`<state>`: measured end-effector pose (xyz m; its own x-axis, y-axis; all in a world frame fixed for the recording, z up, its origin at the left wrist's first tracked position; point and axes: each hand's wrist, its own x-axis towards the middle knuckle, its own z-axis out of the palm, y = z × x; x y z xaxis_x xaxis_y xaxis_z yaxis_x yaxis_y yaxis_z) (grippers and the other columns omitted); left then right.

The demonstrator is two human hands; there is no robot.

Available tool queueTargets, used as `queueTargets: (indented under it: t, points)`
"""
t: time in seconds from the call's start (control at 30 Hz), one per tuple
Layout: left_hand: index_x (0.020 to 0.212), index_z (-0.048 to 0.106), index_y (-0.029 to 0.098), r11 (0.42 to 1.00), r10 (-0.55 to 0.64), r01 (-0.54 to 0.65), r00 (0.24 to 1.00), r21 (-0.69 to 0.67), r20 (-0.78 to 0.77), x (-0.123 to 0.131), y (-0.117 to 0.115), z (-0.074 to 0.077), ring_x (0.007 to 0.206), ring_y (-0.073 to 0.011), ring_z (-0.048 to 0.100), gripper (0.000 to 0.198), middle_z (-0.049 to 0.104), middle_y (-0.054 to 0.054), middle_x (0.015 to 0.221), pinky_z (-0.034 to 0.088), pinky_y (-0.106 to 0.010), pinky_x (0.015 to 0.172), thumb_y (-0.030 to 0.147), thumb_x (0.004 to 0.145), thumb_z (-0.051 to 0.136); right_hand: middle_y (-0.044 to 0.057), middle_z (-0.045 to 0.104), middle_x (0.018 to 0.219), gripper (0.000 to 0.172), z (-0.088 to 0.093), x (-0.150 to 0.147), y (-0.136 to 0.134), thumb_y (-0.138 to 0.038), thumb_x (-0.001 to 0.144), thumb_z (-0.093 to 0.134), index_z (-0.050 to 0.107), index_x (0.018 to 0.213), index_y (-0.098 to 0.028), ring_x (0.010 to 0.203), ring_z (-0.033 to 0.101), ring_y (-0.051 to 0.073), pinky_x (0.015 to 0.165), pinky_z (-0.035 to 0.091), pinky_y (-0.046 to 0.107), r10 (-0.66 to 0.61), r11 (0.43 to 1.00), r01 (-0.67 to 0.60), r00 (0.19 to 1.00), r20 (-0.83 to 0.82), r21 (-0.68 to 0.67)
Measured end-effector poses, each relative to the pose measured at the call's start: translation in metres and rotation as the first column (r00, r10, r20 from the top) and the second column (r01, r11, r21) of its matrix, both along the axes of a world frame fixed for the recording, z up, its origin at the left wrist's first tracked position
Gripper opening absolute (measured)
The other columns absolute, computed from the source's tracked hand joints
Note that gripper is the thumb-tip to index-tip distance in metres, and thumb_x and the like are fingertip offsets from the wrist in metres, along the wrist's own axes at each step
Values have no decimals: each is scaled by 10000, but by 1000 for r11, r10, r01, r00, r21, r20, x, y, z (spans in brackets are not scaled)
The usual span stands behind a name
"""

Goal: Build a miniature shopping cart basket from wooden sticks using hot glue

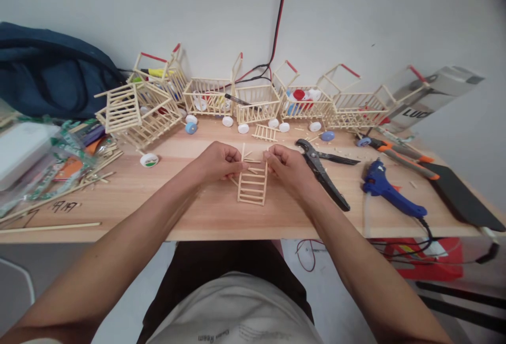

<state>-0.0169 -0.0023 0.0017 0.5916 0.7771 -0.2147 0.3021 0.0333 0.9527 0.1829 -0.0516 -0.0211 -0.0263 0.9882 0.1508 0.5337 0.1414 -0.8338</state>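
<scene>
A small ladder-like frame of thin wooden sticks (pixel 252 192) lies on the table in front of me, with several rungs between two side rails. My left hand (pixel 222 162) is closed at its left rail, thumb and finger pinched near the upper rungs. At the right rail's upper end, my right hand (pixel 285 165) pinches with thumb and forefinger. A few loose short sticks lie between my hands near the frame's top. Beyond them rests another small stick panel (pixel 265 133).
Several stick-built carts with bottle-cap wheels, such as this cart (pixel 256 102), line the wall. Black cutters (pixel 324 175), a blue glue gun (pixel 391 188), orange-handled pliers (pixel 411 160) and a dark phone-like slab (pixel 462 194) lie right. Plastic bags (pixel 59 170) and long sticks (pixel 51 227) lie left.
</scene>
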Motion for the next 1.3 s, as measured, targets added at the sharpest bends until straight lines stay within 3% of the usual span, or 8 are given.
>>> queueTargets:
  t: [1.3]
  points:
    - [547, 517, 134, 1000, -17, 17, 999, -4, -34, 1, 2, -1, 381, -24, 397, 339, 500, 47, 444, 295, -136, 380, 306, 649, 791, -53, 439, 527, 294, 2, -2, -2, -336, 895, 478, 442, 632, -210, 512, 376, 101, 543, 297, 251, -20, 999, 20, 1000, -9, -28]
